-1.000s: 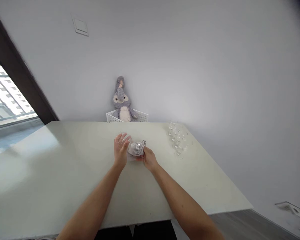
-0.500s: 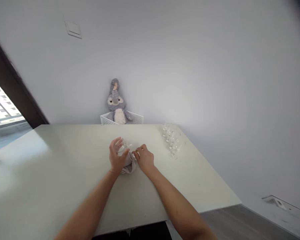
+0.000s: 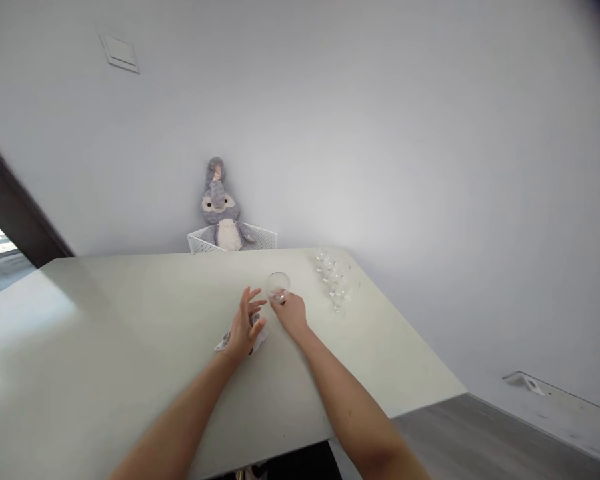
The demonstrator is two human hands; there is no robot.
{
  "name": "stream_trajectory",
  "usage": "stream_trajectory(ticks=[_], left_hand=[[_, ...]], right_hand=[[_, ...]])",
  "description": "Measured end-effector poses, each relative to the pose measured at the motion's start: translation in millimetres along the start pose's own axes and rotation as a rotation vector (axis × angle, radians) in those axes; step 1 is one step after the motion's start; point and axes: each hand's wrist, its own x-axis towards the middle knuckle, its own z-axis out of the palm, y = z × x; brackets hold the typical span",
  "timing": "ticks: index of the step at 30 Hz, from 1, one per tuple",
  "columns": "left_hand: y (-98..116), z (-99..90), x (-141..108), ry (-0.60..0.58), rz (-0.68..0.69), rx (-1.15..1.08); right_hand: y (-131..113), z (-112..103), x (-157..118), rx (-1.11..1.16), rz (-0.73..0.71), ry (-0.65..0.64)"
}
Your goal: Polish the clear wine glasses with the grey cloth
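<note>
A clear glass [image 3: 279, 283] with a round bowl stands up from my right hand [image 3: 293, 315], whose fingers are closed around its lower part. My left hand [image 3: 243, 330] is open, fingers spread, just left of the glass and apart from it. Beneath and behind that hand lies a crumpled light grey-pink cloth [image 3: 223, 343] on the table, partly hidden by the palm. Whether the left hand touches the cloth I cannot tell.
Several clear stemmed glasses [image 3: 333, 277] cluster on the white table [image 3: 145, 360] toward its far right edge. Past the back edge, a grey plush toy [image 3: 220, 207] sits in a white perforated basket [image 3: 264, 239] against the wall.
My left hand has let go of the glass and the cloth now lies under it. The right hand holds the glass, which has shifted right. The whole view has turned slightly.
</note>
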Motion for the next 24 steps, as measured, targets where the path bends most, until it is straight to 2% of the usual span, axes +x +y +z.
stream_trajectory(ticks=[3,7,11,14,17,22,24], left_hand=[[-0.5,-0.6,-0.5,-0.047,-0.104,0.115],[2.0,0.6,-1.3,-0.028,-0.184,0.107],[3.4,1.3,0.9,-0.012,-0.192,0.074],[15.5,2.2,7.8,0.026,-0.179,0.06],[53.0,4.4,17.2,0.083,-0.088,0.053],[168.5,4.2,14.5,-0.04,0.167,0.005],[203.9,-3.5,3.4,-0.051,0.269,-0.028]], right_hand=[[9.0,-18.4,-1.2,0.121,0.013,0.048],[36.5,-46.3,-26.6,0.212,0.039,0.04],[76.8,-73.2,-59.2,0.149,0.161,0.074],[102.1,-89.0,-73.1,0.081,0.236,0.129],[118.0,-98.0,-78.2,0.055,0.287,0.155],[131.3,-101.8,-78.4,0.032,0.347,0.15],[134.3,-102.4,-77.6,0.026,0.355,0.145]])
